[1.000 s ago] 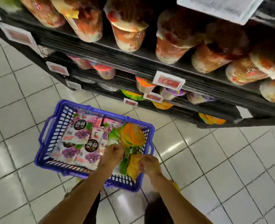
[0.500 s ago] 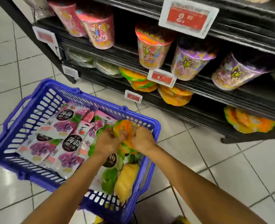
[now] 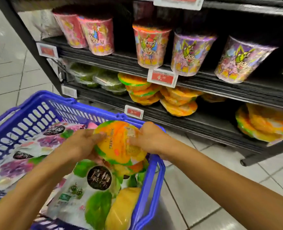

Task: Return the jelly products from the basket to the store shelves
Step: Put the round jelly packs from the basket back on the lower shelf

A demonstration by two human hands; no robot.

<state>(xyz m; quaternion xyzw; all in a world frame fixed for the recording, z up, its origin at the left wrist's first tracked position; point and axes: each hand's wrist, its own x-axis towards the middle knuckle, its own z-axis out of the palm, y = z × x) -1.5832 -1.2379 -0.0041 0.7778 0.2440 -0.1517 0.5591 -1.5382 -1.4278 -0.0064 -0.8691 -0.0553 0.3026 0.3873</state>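
A round orange and green jelly cup point(image 3: 119, 143) is held over the right end of the blue basket point(image 3: 37, 110). My left hand point(image 3: 81, 145) grips its left side and my right hand point(image 3: 149, 140) grips its right side. Under it in the basket lie a green jelly bag point(image 3: 91, 196), a yellow pack point(image 3: 122, 208) and purple grape jelly bags point(image 3: 17, 165). Matching orange jelly cups point(image 3: 177, 100) are stacked on the lowest black shelf point(image 3: 187, 118) just beyond the basket.
Tall pink, orange and purple cups point(image 3: 189, 53) line the shelf above. Green packs point(image 3: 104, 80) sit left of the orange cups, and more orange cups point(image 3: 263, 123) lie far right. Price tags point(image 3: 162, 78) hang on shelf edges. Tiled floor point(image 3: 195, 188) lies right of the basket.
The view has come closer to the lower shelves. Both hands have closed on the orange jelly cup and lifted it above the other packs in the basket.
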